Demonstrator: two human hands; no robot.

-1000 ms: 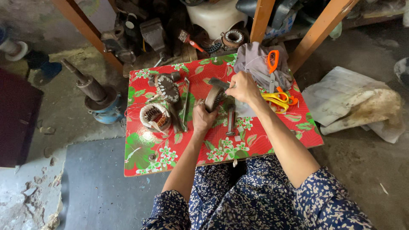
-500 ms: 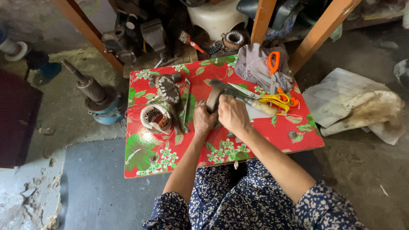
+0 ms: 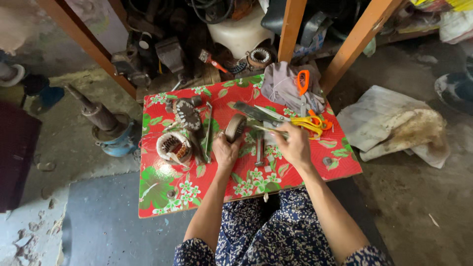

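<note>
Head | left hand (image 3: 225, 151) fingers grip ring (image 3: 235, 127) | right hand (image 3: 294, 144) fingers pinch rod (image 3: 268, 130)

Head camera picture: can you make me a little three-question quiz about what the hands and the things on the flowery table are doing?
1. True or false: the left hand grips a round metal ring standing on edge.
2. Which is nearest the right hand? A. yellow-handled scissors B. wound coil part C. grey cloth
3. Fill in: the table cover is red with ___ and white flowers.

Key: 1 true; 2 A; 3 green leaves.
</note>
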